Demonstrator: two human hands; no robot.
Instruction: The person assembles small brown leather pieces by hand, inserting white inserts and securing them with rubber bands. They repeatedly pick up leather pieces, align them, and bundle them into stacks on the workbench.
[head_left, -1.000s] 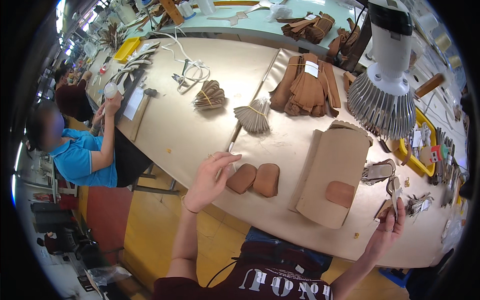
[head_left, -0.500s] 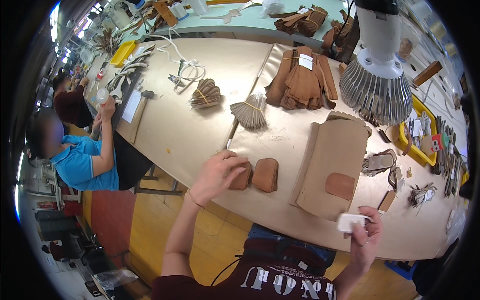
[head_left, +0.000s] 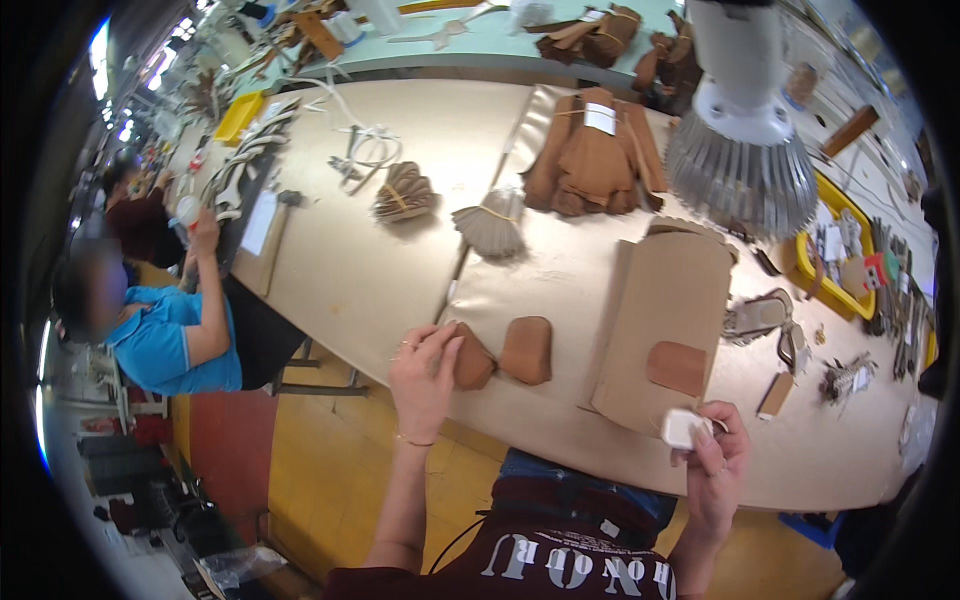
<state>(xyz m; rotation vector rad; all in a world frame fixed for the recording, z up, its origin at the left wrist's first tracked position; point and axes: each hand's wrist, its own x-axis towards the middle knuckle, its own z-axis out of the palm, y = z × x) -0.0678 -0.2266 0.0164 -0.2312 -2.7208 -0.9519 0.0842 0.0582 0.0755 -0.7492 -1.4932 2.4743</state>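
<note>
My left hand is beside the left stack of brown leather pieces, fingers loosely bent and apart, with nothing visible in them. A second stack of brown leather pieces sits just right of it. My right hand is closed round a small white block with rounded corners, above the table's near edge. Close to that hand lies a tan board, and one flat brown leather piece rests on its lower right part.
A lamp with a finned metal head hangs over the right side. Banded brown strips and smaller bundles lie farther back. A yellow tray holds supplies at the right. A person in blue sits at the left.
My left hand has drawn back leftward and down, off the left leather stack, which shows more fully. My right hand has shifted slightly left with the white block.
</note>
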